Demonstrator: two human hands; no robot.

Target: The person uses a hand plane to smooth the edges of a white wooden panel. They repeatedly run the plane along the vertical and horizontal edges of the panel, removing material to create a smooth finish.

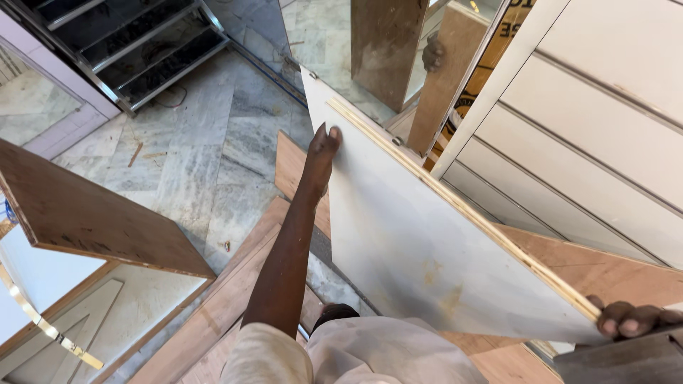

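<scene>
We stretch our left arm straight out, left hand (324, 144) pressed flat against the face of the white laminated board (413, 242), which stands tilted on edge over the marble floor (206, 156). Our right hand (627, 319) curls its fingers tight round the board's near corner.

- looks like an interior fit-out job, carpentry work on site
- plywood sheets (99, 220) and a white laminated board (420, 242) lying around
- dusty marble floor (213, 142), metal stairs (142, 43)
</scene>
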